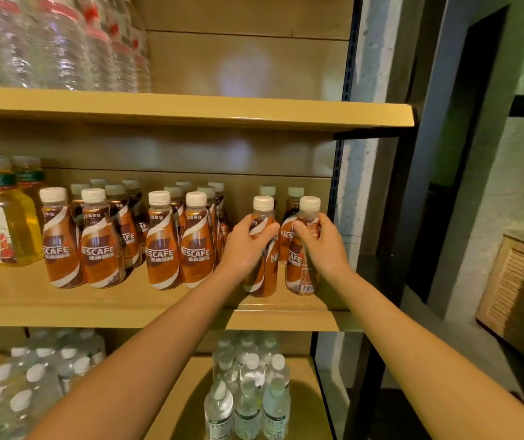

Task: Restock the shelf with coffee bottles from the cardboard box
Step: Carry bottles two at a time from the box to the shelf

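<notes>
Two bare forearms reach up from the bottom edge of the frame toward the middle shelf board (95, 309). At centre right, the left hand (246, 246) curls its fingers and thumb round the shoulder of a Nescafé coffee bottle (263, 277). Just to its right, the right hand (322, 246) grips a second coffee bottle (302, 274) the same way, below its white cap. Both bottles stand upright near the front of the board at its right end, close together; whether they touch cannot be told. Their labels are turned sideways, so the brand name shows only in part. Two more coffee bottles stand behind them against the back panel. To the left, at mid-frame, stands a block of matching Nescafé bottles (162, 246) several rows deep, its front labels facing out. Yellow drink bottles (7, 227) with green neck bands fill the board's left end. Shrink-wrapped packs of water (48, 42) sit on the top shelf at upper left. On the bottom shelf, small clear water bottles (248, 392) stand at lower centre, beside a wrapped water pack (32, 376) at lower left. A louvred wooden panel (514, 296) leans at the right edge.
</notes>
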Demonstrator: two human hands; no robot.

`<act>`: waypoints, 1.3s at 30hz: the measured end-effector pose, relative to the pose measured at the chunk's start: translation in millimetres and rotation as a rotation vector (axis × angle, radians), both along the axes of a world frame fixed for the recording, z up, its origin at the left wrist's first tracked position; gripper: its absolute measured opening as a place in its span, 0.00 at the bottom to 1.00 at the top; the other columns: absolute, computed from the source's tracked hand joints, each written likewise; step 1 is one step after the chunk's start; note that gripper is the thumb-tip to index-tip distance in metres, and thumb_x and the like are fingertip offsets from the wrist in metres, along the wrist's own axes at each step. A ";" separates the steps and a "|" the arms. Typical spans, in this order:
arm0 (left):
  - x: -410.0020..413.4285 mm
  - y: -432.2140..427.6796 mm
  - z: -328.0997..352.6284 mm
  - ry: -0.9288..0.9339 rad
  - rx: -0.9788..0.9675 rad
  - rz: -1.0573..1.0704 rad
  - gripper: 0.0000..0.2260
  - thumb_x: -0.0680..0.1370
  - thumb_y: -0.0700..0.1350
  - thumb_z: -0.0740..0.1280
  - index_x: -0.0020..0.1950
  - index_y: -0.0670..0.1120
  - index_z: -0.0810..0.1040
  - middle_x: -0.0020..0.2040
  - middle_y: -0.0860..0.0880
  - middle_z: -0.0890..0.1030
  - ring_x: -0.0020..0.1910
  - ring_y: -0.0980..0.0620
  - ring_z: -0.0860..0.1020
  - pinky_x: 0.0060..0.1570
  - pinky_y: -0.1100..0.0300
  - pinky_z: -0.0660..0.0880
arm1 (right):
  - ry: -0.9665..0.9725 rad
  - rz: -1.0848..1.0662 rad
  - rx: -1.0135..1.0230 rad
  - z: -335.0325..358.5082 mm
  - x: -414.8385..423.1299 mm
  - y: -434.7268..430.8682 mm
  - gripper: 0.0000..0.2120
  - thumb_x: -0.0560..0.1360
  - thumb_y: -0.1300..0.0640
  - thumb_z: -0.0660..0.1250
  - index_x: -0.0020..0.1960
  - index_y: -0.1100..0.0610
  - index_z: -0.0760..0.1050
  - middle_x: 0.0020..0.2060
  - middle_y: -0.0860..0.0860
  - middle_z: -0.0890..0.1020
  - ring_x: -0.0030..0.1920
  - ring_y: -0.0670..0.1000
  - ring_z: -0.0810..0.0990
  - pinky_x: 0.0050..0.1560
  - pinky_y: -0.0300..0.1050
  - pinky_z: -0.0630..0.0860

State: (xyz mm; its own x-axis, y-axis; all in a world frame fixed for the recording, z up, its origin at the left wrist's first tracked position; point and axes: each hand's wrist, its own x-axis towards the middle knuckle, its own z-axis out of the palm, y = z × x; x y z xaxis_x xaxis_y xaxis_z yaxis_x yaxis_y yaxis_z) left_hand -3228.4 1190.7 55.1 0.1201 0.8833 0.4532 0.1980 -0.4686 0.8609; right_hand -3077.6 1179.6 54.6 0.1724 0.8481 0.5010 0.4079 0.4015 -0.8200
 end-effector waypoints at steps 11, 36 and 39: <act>10.5 -24.9 -58.9 0.139 0.068 0.324 0.40 0.63 0.61 0.75 0.67 0.46 0.61 0.62 0.48 0.70 0.62 0.49 0.70 0.62 0.52 0.71 | -0.092 -0.173 -0.073 -59.3 4.6 -15.8 0.41 0.62 0.39 0.75 0.67 0.53 0.59 0.60 0.51 0.74 0.59 0.50 0.76 0.57 0.49 0.75; 5.3 0.7 -53.0 0.231 -0.068 0.207 0.25 0.75 0.49 0.69 0.68 0.45 0.64 0.64 0.46 0.75 0.62 0.46 0.74 0.59 0.53 0.70 | -0.169 0.038 -0.197 -58.4 11.3 12.2 0.32 0.73 0.49 0.68 0.71 0.54 0.57 0.64 0.53 0.74 0.63 0.54 0.74 0.64 0.59 0.71; 6.8 3.6 -49.6 0.287 -0.082 0.202 0.24 0.76 0.48 0.67 0.69 0.44 0.64 0.65 0.45 0.74 0.63 0.46 0.73 0.57 0.56 0.69 | -0.185 0.075 -0.236 -55.2 11.2 19.3 0.35 0.72 0.48 0.68 0.72 0.52 0.54 0.65 0.52 0.73 0.63 0.54 0.73 0.64 0.60 0.71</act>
State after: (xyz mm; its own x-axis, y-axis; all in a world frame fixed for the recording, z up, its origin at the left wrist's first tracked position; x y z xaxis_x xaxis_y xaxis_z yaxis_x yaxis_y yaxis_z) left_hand -3221.5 1194.3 5.6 0.0514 0.9342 0.3530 0.5186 -0.3270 0.7900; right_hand -3066.4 1198.9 -0.6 0.0291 0.9515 0.3062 0.5349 0.2439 -0.8089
